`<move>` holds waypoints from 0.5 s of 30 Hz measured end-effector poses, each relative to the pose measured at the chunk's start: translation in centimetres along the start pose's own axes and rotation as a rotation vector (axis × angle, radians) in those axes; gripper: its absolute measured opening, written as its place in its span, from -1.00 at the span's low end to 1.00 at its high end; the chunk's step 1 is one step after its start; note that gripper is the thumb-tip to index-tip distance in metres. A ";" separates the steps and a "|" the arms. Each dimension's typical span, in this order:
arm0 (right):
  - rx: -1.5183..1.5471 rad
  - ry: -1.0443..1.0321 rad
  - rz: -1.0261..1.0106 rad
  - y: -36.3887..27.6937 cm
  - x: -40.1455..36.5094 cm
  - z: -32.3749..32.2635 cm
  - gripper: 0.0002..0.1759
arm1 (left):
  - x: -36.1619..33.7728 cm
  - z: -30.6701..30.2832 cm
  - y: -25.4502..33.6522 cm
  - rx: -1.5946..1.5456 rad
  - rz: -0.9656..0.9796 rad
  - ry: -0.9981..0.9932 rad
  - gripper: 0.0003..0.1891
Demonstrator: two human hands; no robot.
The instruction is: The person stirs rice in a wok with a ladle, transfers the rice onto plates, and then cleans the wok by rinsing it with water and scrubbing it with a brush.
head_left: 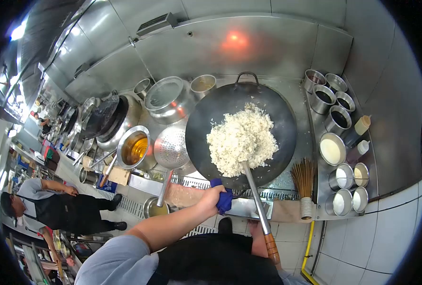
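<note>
In the head view, a large black wok (287, 128) holds a heap of white rice (242, 137). My left hand (213, 198) is closed round a folded blue cloth (225, 199) at the wok's near rim. A long metal wok utensil (256, 194) with a wooden grip leans out over the near rim toward my body, its head buried in the rice. My right hand (255, 229) hangs low beside the utensil's shaft, small and blurred, partly behind it. The wooden grip (271, 249) lies in front of my right forearm, with no fingers visible round it.
Left of the wok are a perforated strainer (170, 145), a pot of amber oil (134, 148) and a lidded pot (166, 99). A bamboo brush (304, 183) lies right, beside a rack of sauce and seasoning cups (332, 148). A co-worker (54, 204) stands at left.
</note>
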State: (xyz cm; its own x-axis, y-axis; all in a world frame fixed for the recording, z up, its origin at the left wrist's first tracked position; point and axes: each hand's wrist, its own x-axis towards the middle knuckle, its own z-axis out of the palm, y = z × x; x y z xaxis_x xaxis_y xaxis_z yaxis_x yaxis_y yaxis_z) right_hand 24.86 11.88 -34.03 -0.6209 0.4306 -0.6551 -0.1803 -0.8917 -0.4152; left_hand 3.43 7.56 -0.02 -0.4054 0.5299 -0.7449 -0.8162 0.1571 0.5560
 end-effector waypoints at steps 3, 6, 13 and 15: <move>0.010 -0.008 -0.021 -3.1 -3.5 -1.3 -0.46 | -0.3 0.1 0.1 -0.028 0.007 -0.006 -0.84; -0.371 -0.141 0.270 -9.3 -11.3 2.1 -0.53 | -0.9 0.3 0.7 -0.046 -0.015 -0.027 -0.83; -0.310 -0.306 0.361 -22.5 -22.9 17.2 -0.53 | -0.2 -0.4 0.9 -0.072 -0.025 -0.047 -0.81; -0.457 -0.333 0.403 -24.3 -23.8 20.6 -0.53 | 0.6 -0.5 0.1 -0.120 -0.016 -0.037 -0.80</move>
State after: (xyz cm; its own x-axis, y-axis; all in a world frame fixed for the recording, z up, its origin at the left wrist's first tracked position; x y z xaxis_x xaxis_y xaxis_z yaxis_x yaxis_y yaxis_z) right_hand 28.28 20.41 4.60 -0.7863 -0.0528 -0.6156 0.4076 -0.7930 -0.4527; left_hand 2.92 7.46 -0.62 -0.3780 0.5587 -0.7382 -0.8668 0.0664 0.4941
